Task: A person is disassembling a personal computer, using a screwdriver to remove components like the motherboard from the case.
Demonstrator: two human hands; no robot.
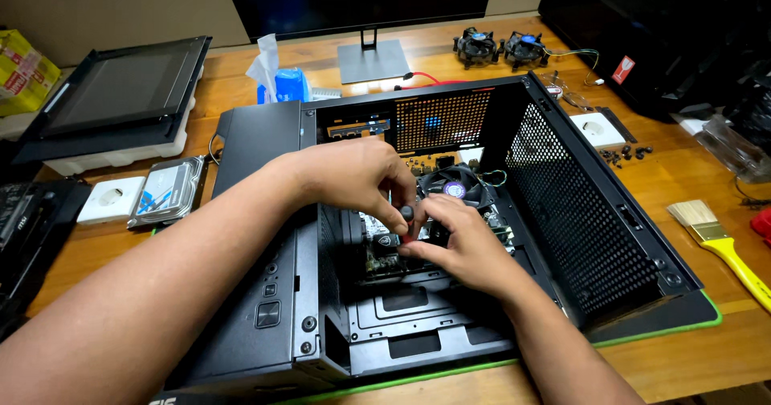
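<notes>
Both hands meet inside the open black computer case [562, 212]: left hand [353, 176] pinches a small dark screwdriver handle [407, 212], right hand [462, 244] steadies it over the motherboard [377, 248], beside the cooler fan [454, 186]. Far left of them sits a yellow package [20, 71]; far right, a yellow-handled brush [723, 244].

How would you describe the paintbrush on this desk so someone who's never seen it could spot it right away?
Start at the open black computer case in the middle of the wooden desk, then look past its right-hand mesh wall to the desk's right edge. There lies a flat paintbrush with pale bristles, a metal band and a bright yellow handle. Nothing else near it is yellow.
</notes>
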